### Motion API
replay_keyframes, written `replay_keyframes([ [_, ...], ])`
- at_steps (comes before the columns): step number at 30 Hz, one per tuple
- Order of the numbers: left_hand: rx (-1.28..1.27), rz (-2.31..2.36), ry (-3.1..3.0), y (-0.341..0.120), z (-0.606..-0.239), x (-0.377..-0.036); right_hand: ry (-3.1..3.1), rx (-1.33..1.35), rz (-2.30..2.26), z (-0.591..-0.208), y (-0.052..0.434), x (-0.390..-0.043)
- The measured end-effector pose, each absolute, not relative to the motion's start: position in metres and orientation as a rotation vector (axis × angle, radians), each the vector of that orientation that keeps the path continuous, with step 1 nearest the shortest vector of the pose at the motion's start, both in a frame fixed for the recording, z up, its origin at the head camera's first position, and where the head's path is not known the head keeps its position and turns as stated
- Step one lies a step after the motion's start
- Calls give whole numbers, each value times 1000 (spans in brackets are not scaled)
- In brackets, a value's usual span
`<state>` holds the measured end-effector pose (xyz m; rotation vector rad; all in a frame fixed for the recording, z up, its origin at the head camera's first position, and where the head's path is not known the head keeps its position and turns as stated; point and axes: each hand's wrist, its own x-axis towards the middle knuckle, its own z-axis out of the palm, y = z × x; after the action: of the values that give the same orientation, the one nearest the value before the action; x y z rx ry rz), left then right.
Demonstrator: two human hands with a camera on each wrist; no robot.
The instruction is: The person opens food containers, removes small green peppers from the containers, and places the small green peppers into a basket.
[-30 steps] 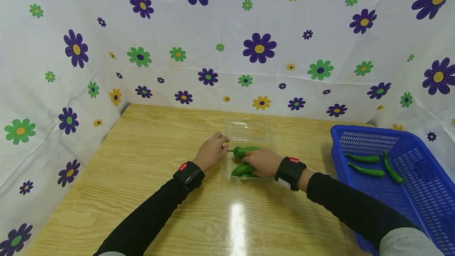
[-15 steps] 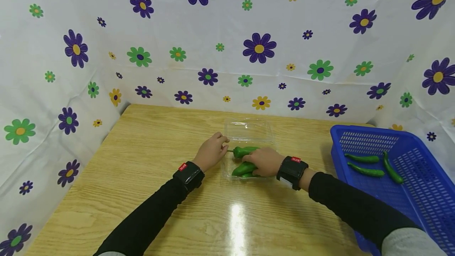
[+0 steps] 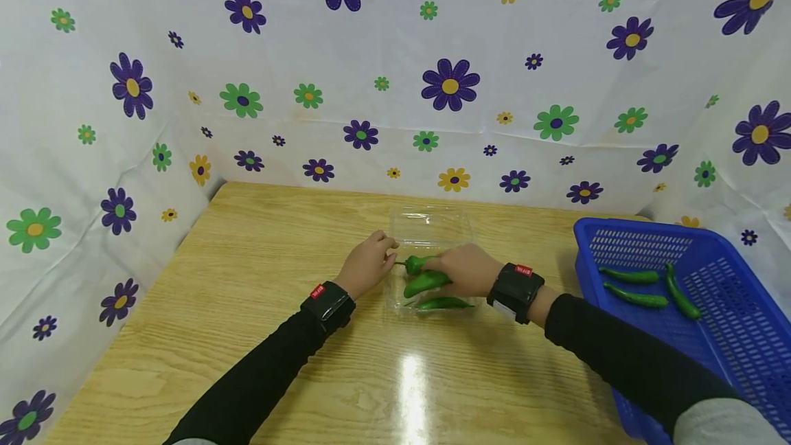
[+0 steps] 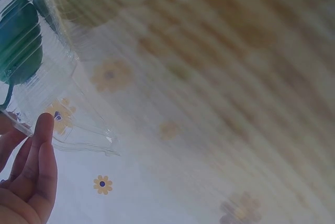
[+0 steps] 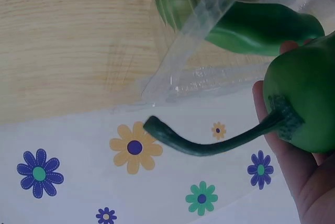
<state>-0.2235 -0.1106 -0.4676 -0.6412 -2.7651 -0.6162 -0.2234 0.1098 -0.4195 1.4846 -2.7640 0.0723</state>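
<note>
A clear plastic box [image 3: 395, 301] with its lid [image 3: 432, 224] folded back lies on the wooden table. My left hand [image 3: 366, 265] is at its left side, thumb and fingertips pinching the rim, as the left wrist view shows. My right hand [image 3: 469, 270] grips a green pepper [image 3: 425, 284] over the box; its long curved stem [image 5: 209, 149] shows in the right wrist view. Behind it inside the box lies another green pepper [image 3: 413, 265], partly hidden by my right fingers. A thinner green pepper [image 3: 443, 303] lies along the box's front side.
At the right stands a blue slotted basket [image 3: 649, 342] with three thin green peppers [image 3: 636, 296] in it. A white flower-patterned cloth [image 3: 395, 115] rises behind and at both sides of the wooden table [image 3: 278, 239].
My right hand has shifted a little right and back, raising the gripped pepper. The thin pepper at the front of the box is now more exposed. My left hand stays put.
</note>
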Motion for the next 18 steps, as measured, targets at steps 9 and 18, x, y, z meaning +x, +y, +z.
replay_keyframes([
  [9,-638,-638,-2765,-110,-467,-223,-2737,1461,132,-405,116,-222],
  [18,-633,-645,-2770,-110,-467,-223,-2726,1458,229,-402,119,-224],
])
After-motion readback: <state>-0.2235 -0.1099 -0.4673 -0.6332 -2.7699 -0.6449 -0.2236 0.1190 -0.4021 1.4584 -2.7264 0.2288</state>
